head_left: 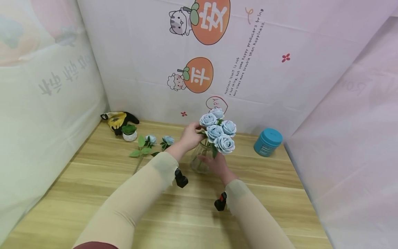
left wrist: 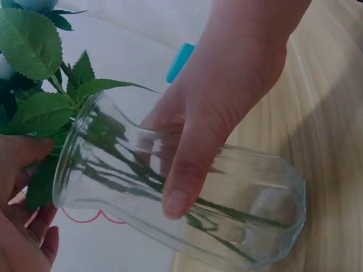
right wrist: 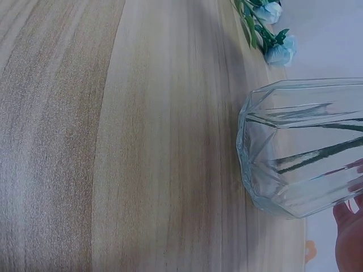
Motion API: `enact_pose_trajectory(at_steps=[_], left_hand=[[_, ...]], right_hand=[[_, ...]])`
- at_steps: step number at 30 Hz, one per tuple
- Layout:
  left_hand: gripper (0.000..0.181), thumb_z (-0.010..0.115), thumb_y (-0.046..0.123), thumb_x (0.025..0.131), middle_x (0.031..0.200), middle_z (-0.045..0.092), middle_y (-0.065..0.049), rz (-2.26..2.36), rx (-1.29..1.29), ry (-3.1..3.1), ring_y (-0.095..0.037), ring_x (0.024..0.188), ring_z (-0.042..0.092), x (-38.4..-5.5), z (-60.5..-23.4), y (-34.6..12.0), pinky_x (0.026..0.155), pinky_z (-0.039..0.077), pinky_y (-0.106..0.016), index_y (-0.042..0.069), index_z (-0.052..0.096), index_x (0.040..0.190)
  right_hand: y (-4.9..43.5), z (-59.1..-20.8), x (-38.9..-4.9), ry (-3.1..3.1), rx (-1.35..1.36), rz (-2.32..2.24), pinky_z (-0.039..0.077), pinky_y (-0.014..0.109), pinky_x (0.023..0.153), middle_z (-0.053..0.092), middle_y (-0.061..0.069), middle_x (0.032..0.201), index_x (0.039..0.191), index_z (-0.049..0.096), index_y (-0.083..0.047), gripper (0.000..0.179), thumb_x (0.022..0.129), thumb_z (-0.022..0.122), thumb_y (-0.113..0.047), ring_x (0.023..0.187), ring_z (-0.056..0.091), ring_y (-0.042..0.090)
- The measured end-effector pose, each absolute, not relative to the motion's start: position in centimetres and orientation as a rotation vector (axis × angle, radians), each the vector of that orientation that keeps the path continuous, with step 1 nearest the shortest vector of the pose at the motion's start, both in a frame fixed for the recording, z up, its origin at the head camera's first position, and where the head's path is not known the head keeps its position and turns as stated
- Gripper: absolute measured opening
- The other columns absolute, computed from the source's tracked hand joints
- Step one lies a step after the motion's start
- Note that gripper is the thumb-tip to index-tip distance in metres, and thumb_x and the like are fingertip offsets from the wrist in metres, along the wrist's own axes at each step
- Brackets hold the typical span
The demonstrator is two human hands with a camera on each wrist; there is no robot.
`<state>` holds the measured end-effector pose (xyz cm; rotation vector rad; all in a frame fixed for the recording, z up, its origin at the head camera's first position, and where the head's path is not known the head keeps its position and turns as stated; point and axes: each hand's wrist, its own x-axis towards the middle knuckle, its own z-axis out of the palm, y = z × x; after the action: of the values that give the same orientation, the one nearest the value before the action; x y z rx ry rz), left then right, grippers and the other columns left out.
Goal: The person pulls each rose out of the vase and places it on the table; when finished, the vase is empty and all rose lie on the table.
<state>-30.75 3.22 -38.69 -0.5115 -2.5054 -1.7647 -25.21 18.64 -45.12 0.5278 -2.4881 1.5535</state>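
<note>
A clear glass vase (head_left: pixel 197 162) with a faceted base holds a bunch of light blue artificial roses (head_left: pixel 215 133), whose green stems (left wrist: pixel 227 215) show through the glass. My right hand (head_left: pixel 217 165) grips the vase around its middle, the thumb across the near side in the left wrist view. Up at the vase's mouth, my left hand (head_left: pixel 190 137) holds the roses by their leaves and stems, just under the blooms. Leaves (left wrist: pixel 34 113) partly hide the left fingertips. Only a bit of the right hand shows at the edge of the right wrist view.
Two more blue roses (head_left: pixel 168 140) and a leafy stem (head_left: pixel 141 148) lie on the wooden table (head_left: pixel 186 214) at left. Behind them are a small potted plant (head_left: pixel 129 133) and a yellow-and-black glove (head_left: pixel 118 121). A blue lidded tub (head_left: pixel 268 141) stands at right, near the back wall.
</note>
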Motion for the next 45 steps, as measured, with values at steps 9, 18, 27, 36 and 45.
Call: enact_pose_trajectory(at_steps=[9, 18, 27, 36, 45], left_hand=[[0.016, 0.071, 0.007, 0.090, 0.100, 0.065, -0.011, -1.925, -0.365, -2.286, -0.024, 0.091, 0.062, -30.1, -38.2, 2.9, 0.077, 0.054, -0.036, 0.003, 0.070, 0.106], [0.017, 0.077, 0.016, 0.088, 0.084, 0.065, -0.006, -1.833, -0.434, -1.979, -0.017, 0.076, 0.057, -29.2, -34.7, 0.7, 0.063, 0.047, -0.029, 0.003, 0.068, 0.093], [0.018, 0.078, 0.005, 0.085, 0.085, 0.069, -0.009, -1.722, -0.542, -1.595, -0.017, 0.068, 0.055, -26.3, -28.9, -2.7, 0.060, 0.044, -0.024, -0.006, 0.069, 0.097], [0.013, 0.077, 0.004, 0.086, 0.076, 0.066, -0.002, -1.662, -0.507, -1.658, -0.014, 0.067, 0.051, -25.4, -28.0, -5.7, 0.059, 0.039, -0.025, -0.006, 0.069, 0.085], [0.022, 0.073, 0.015, 0.091, 0.100, 0.069, -0.016, -1.833, -0.205, -2.188, -0.026, 0.090, 0.064, -28.8, -35.7, -7.0, 0.080, 0.054, -0.035, -0.004, 0.070, 0.103]], right_hand=[[18.8, -45.7, -26.3, -2.353, 0.659, 1.700, 0.024, 0.048, 0.114, 0.037, 0.004, 0.154, 0.152, 0.034, -0.023, 0.081, 0.086, 0.079, -0.013, 0.143, 0.028, 0.027], [18.6, -45.9, -26.1, -2.428, 0.591, 1.628, 0.032, 0.054, 0.109, 0.053, 0.011, 0.139, 0.141, 0.048, -0.004, 0.064, 0.085, 0.078, -0.005, 0.133, 0.042, 0.032], [18.4, -45.7, -26.0, -2.436, 0.588, 1.622, 0.028, 0.051, 0.112, 0.049, 0.014, 0.143, 0.142, 0.046, -0.004, 0.065, 0.084, 0.078, -0.004, 0.138, 0.037, 0.032], [18.5, -45.7, -26.0, -2.434, 0.591, 1.639, 0.027, 0.052, 0.112, 0.048, 0.012, 0.143, 0.140, 0.049, -0.008, 0.062, 0.085, 0.077, -0.004, 0.138, 0.037, 0.030], [18.9, -46.6, -26.8, -2.369, 0.654, 1.620, 0.027, 0.054, 0.112, 0.047, 0.014, 0.144, 0.141, 0.046, -0.006, 0.067, 0.083, 0.079, -0.001, 0.137, 0.036, 0.035]])
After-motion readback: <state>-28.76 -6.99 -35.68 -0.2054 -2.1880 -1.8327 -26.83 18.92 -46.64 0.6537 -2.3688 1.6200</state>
